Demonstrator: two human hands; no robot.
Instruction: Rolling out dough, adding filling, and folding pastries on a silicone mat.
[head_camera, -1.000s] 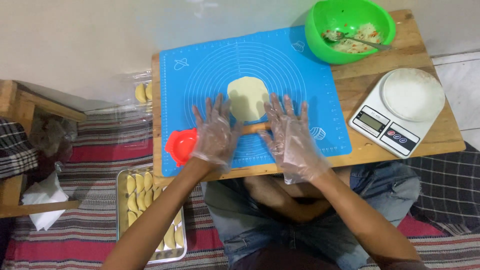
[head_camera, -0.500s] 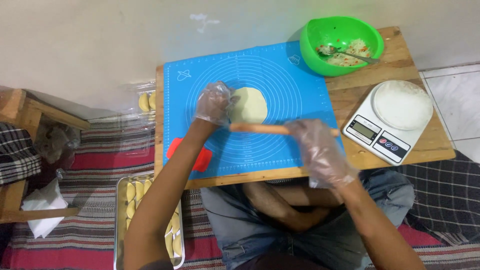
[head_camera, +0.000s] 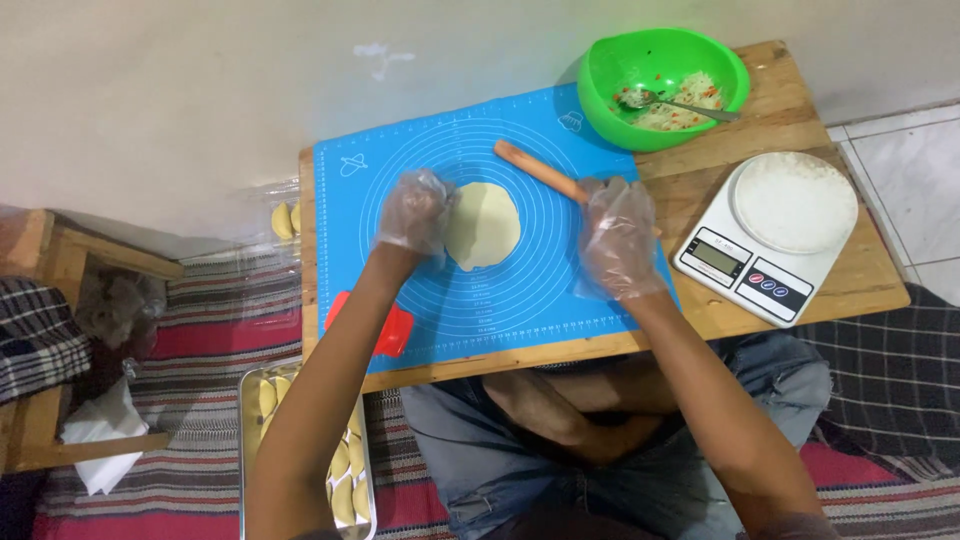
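Observation:
A flat round of pale dough (head_camera: 482, 225) lies in the middle of a blue silicone mat (head_camera: 520, 300) on a low wooden table (head_camera: 800, 310). My left hand (head_camera: 413, 210), in a clear plastic glove, rests at the dough's left edge and touches it. My right hand (head_camera: 617, 235), also gloved, grips one end of a wooden rolling pin (head_camera: 538, 169), which lies slanted on the mat to the right of the dough. The pin is off the dough.
A green bowl (head_camera: 600, 75) of chopped filling with a spoon stands at the table's back right. A white kitchen scale (head_camera: 770, 235) sits on the right. A red object (head_camera: 390, 325) lies on the mat's near left. A metal tray (head_camera: 250, 385) of folded dumplings rests on the floor.
The rolling pin has left the dough and swung to the right, carried by my right hand. My left hand let go of the pin and moved to the dough's left edge.

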